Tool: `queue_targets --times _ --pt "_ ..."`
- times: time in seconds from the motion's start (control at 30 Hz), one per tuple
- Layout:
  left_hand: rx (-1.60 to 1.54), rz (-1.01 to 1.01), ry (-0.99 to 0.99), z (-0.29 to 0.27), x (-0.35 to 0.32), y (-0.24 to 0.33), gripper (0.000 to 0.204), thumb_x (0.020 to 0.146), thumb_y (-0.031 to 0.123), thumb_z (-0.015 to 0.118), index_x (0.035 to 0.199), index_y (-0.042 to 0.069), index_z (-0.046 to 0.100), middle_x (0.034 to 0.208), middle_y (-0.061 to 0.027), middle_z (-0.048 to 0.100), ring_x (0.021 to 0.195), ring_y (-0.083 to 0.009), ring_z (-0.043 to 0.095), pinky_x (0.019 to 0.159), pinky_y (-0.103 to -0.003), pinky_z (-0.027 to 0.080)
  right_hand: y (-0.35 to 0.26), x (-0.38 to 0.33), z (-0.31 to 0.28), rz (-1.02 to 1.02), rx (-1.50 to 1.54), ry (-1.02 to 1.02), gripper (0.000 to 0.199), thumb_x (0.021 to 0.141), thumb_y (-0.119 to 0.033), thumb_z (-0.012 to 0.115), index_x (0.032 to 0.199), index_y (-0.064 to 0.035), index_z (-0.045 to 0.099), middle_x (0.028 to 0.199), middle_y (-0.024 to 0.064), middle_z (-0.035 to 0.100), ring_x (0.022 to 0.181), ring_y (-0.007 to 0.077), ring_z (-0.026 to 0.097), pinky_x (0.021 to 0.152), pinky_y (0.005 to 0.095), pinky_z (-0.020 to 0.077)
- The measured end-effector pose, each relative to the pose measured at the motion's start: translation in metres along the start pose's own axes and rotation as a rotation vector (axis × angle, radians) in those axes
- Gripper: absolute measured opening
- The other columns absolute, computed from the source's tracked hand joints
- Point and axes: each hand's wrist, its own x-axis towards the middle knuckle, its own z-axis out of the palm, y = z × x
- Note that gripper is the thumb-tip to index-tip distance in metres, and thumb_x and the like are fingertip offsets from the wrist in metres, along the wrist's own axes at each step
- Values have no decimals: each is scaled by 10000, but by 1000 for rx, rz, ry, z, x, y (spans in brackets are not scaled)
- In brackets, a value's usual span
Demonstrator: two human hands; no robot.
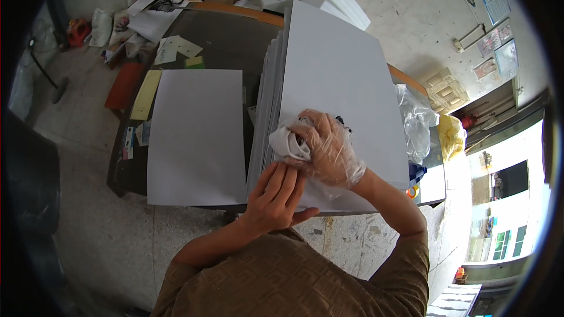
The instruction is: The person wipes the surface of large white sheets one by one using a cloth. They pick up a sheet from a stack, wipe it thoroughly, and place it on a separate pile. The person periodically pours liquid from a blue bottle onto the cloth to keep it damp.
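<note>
Over the far half of the stack of white sheets a hand could sweep freely, but the near left part is blocked by the left hand, the gloved right hand and its bunched white cloth. The lone white sheet lies flat on the worktop, leaving room above it — up to the stack's raised side; rightward, a crumpled clear plastic bag and a blue bottle crowd the passage.
</note>
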Motion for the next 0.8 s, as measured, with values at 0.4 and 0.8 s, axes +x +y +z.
queue_targets --times 0.4,0.8 --pt "23 0 -66 -2 4 -1 600 943 549 477 956 -5 709 977 -141 659 976 -265 619 943 -422 508 188 176 18 428 -249 -212 585 955 -439 557 1481 -291 347 1392 198 421 1261 389 478 1009 442 482" --pt "72 -120 -135 -11 4 10 619 881 639 518 921 55 719 978 -119 641 951 -264 626 861 -433 539 381 296 50 494 -317 51 539 975 -441 475 1417 -131 472 1308 119 602 1248 313 513 1030 425 433"
